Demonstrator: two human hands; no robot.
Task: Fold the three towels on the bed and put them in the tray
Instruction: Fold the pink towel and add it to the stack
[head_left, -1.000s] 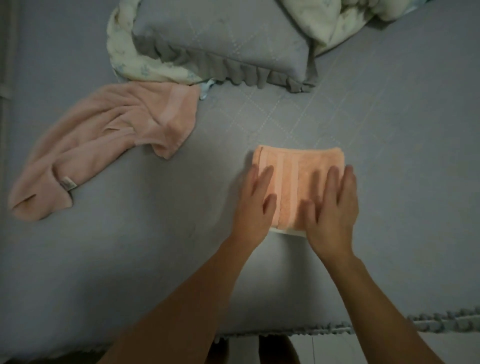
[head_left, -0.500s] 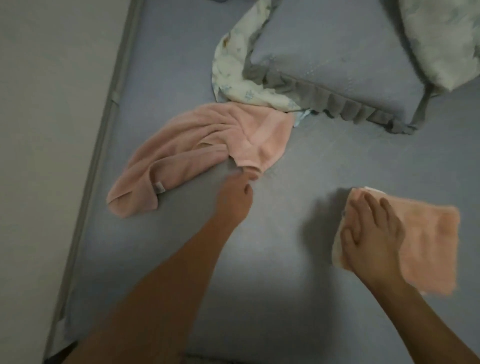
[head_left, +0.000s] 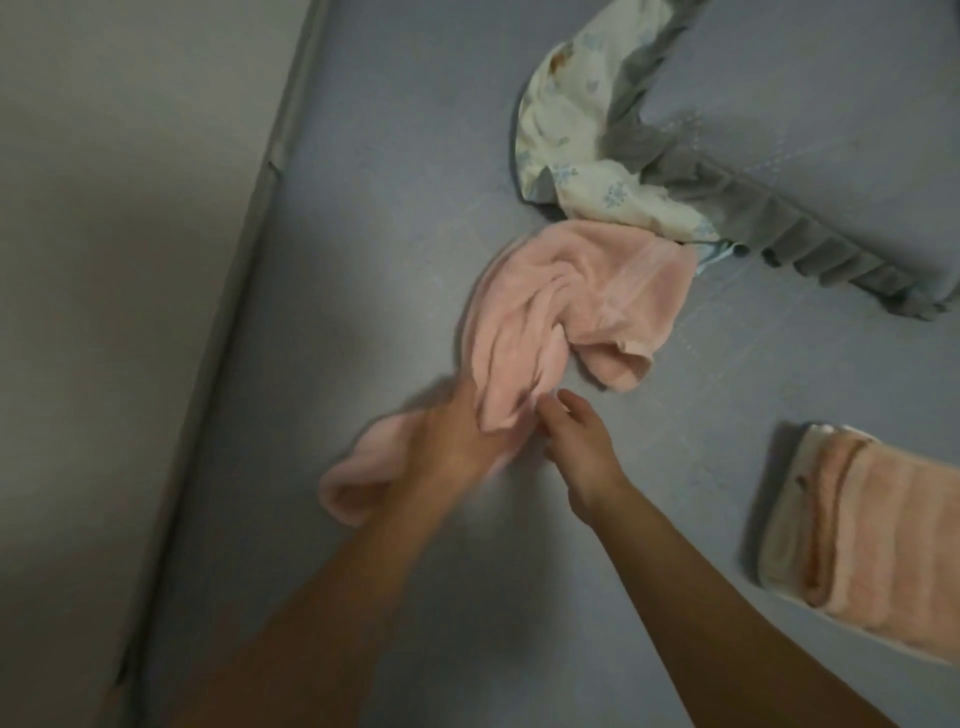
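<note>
A crumpled pink towel (head_left: 576, 306) lies on the grey-blue bed sheet (head_left: 395, 208), stretching from below the pillow down to the left. My left hand (head_left: 452, 441) is blurred and grips the towel's middle, with cloth draped over its knuckles. My right hand (head_left: 576, 441) is right beside it at the towel's lower edge, its fingertips against the cloth; whether they pinch it is unclear. At the right edge a folded orange towel (head_left: 883, 535) lies on top of a folded cream one (head_left: 789, 525). No tray is in view.
A grey ruffled pillow (head_left: 831, 171) and a pale floral quilt (head_left: 576, 130) lie at the top right, touching the pink towel's far end. The bed's left edge (head_left: 244, 249) runs diagonally, with bare floor (head_left: 104, 260) beyond it.
Both hands left the folded orange towel. The left went to the pink towel first and now grips its middle; the right hand has joined it. My view swung left.
</note>
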